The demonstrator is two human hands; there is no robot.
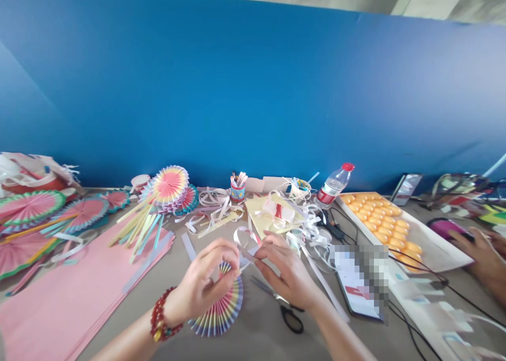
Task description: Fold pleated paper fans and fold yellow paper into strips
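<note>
A narrow white strip (247,255) stretches between my two hands above the table. The fingertips of my left hand (211,274) pinch its left end, and my right hand (286,269) grips the other end. Directly beneath my left hand lies a pleated paper rosette (221,311) in pink, yellow and purple, partly hidden by the hand. Scissors with black handles (291,319) rest under my right hand, blades partly showing. Just beyond the hands, a loop of white ribbon (242,235) curls up.
Pink paper sheets (71,292) and several finished rosettes (169,184) lie left. White scraps (312,234), a pen cup (237,188) and a water bottle (335,186) stand or lie behind. A phone (358,290) and a tray of orange items (379,218) lie right, near another person's hand (484,255).
</note>
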